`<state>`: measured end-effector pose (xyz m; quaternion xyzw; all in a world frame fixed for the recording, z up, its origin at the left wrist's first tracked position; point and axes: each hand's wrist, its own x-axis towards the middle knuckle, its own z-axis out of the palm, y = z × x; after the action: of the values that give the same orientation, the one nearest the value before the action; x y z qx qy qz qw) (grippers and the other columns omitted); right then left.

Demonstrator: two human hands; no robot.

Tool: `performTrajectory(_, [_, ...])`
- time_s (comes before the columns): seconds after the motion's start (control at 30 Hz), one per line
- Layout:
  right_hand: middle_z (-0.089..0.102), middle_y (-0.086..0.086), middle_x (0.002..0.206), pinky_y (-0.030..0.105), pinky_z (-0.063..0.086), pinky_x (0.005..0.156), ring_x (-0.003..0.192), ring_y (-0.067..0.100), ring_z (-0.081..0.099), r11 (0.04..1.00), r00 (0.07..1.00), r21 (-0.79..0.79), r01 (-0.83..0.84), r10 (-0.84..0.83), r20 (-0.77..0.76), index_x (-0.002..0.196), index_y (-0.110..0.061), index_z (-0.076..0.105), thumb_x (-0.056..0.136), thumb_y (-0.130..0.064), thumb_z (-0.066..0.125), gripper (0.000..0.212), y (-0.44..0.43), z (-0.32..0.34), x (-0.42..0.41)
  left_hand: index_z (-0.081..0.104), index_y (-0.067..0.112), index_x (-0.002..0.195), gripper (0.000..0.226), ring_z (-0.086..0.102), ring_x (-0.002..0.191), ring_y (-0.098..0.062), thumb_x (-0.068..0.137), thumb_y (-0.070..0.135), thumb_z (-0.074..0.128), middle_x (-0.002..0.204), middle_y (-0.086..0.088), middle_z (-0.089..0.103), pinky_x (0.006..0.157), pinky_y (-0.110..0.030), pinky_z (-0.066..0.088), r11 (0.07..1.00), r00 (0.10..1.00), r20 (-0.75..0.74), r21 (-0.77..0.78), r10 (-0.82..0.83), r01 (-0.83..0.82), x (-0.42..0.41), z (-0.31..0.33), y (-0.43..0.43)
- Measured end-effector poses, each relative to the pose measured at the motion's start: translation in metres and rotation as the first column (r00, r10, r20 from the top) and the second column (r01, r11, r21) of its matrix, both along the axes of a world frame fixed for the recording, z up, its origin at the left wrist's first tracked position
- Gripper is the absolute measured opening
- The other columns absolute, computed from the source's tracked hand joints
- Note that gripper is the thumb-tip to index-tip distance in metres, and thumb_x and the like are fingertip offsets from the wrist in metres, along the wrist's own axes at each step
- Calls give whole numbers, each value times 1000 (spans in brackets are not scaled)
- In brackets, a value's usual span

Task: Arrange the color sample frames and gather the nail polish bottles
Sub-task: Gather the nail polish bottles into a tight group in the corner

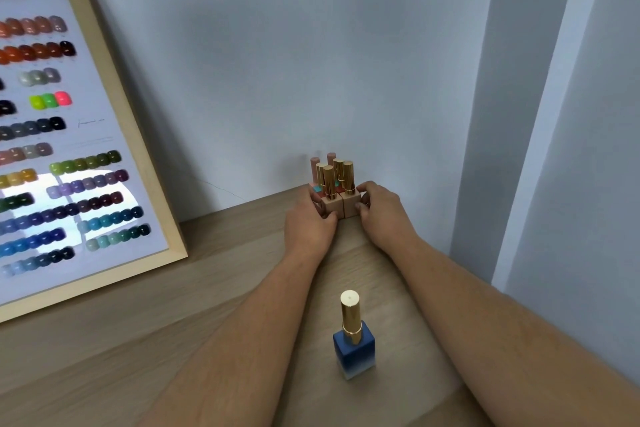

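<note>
By wall: both hands [346, 215] cup gold-capped bottles [335, 189].

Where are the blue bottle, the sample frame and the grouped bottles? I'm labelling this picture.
blue bottle [354, 347]: head view, on its square blue body.
sample frame [138, 135]: head view, on its right wooden edge.
grouped bottles [350, 205]: head view, on the front right bottle's beige body.

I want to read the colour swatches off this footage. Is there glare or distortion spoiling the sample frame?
Head view: a bright white reflection washes over the lower swatches of the color sample frame; wide-angle bending leans the frame and the wall edges; its small printed text is too blurred to read; the blue bottle is sharp, under soft, even light.
</note>
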<state>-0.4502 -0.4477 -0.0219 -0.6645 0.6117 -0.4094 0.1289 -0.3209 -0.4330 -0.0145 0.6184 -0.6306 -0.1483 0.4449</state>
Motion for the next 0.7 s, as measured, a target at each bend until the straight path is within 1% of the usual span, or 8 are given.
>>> performTrajectory(0.23, [62, 11, 114, 31, 46, 85, 100, 22, 57, 1000, 1000, 5, -3, 3, -19, 121, -13, 51, 89, -11, 54, 32, -4, 0, 3, 44, 24, 87, 31, 50, 64, -4, 73, 13, 69, 71, 10, 53, 50, -15, 29, 1000, 1000, -7, 6, 20, -20, 0, 0, -3])
performTrajectory(0.33, [62, 11, 114, 30, 46, 85, 101, 22, 57, 1000, 1000, 3, -5, 5, -22, 121, -12, 51, 89, -11, 54, 32, -7, 1, 4, 45, 23, 88, 30, 52, 69, -8, 73, 13, 69, 76, 6, 56, 51, -15, 31, 1000, 1000, -11, 18, 25, -25, 0, -1, -6])
performTrajectory(0.43, [61, 11, 116, 31, 46, 86, 102, 22, 57, 1000, 1000, 12, 0, 0, -28, 122, -12, 51, 89, -11, 54, 33, -9, 0, 4, 45, 22, 88, 29, 53, 69, -10, 73, 12, 68, 75, 5, 56, 52, -17, 32, 1000, 1000, -6, 15, 26, -26, 1, -1, -9])
performTrajectory(0.63, [61, 10, 114, 32, 47, 86, 101, 22, 57, 1000, 1000, 2, -3, 3, -28, 121, -13, 51, 89, -12, 54, 33, -13, 0, 4, 44, 21, 90, 30, 55, 75, -13, 75, 11, 68, 81, 2, 59, 61, -23, 38, 999, 999, 10, 28, 34, -34, 0, -2, -14])
performTrajectory(0.7, [62, 10, 114, 30, 46, 85, 99, 20, 57, 1000, 1000, 0, 0, 0, -19, 122, -13, 51, 89, -13, 54, 33, -13, -1, 4, 44, 22, 91, 31, 56, 76, -13, 75, 12, 69, 82, 2, 59, 61, -22, 38, 999, 1000, 5, 30, 31, -31, 1, -1, -12])
